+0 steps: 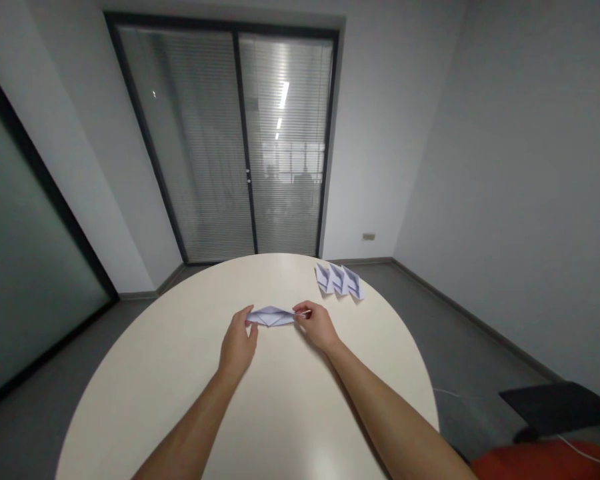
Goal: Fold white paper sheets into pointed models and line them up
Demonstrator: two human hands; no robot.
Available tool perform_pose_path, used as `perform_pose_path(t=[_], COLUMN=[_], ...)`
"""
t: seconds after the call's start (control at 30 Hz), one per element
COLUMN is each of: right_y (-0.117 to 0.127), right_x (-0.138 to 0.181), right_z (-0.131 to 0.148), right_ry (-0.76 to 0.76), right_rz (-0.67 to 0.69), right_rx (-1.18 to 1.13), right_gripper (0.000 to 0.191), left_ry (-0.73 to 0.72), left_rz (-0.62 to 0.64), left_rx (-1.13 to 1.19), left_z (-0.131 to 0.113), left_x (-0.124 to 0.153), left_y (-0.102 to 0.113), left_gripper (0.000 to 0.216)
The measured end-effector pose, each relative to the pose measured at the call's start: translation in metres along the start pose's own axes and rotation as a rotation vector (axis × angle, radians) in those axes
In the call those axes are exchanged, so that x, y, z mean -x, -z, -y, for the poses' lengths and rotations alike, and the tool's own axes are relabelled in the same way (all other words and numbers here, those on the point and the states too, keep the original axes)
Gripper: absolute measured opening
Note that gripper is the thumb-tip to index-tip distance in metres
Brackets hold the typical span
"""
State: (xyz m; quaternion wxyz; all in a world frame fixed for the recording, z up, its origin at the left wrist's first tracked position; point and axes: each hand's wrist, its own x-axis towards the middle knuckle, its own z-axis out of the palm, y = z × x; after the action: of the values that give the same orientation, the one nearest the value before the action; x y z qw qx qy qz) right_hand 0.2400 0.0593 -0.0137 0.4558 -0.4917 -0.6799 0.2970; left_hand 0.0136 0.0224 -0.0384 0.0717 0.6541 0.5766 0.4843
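A folded white paper boat (271, 317) is stretched lengthwise between my two hands, over the middle of the round table. My left hand (239, 340) holds its left end, thumb on the near side and fingers on the far side. At the other end, my right hand (316, 324) pinches the paper's right tip between thumb and fingers. The paper's centre bulges into a pointed shape with a fold line along it. Whether its underside touches the tabletop I cannot tell.
Three folded paper pieces (339, 281) lie in an overlapping row near the far right edge of the pale round table (180, 373). A black chair part (560, 407) and a red surface (545, 461) are at lower right. Beyond the table are glazed panels with blinds (285, 200).
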Motion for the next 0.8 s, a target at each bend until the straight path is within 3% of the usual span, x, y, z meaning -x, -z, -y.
perform_pose_path(t=[0.13, 0.27, 0.53, 0.8], right_y=[0.009, 0.017, 0.021, 0.020], right_x=[0.004, 0.005, 0.006, 0.002], right_z=[0.009, 0.018, 0.016, 0.012], right_ry=[0.048, 0.131, 0.135, 0.144], right_rz=[0.015, 0.033, 0.005, -0.042], right_rx=[0.270, 0.403, 0.279, 0.047], right_gripper=[0.018, 0.019, 0.016, 0.025], left_ry=[0.049, -0.041, -0.124, -0.005], left_rz=[0.035, -0.013, 0.042, 0.061], left_rx=[-0.023, -0.207, -0.262, -0.194], left_z=[-0.003, -0.013, -0.025, -0.019], left_x=[0.001, 0.000, 0.001, 0.000], left_y=[0.003, 0.012, 0.019, 0.022], left_gripper=[0.038, 0.032, 0.026, 0.026])
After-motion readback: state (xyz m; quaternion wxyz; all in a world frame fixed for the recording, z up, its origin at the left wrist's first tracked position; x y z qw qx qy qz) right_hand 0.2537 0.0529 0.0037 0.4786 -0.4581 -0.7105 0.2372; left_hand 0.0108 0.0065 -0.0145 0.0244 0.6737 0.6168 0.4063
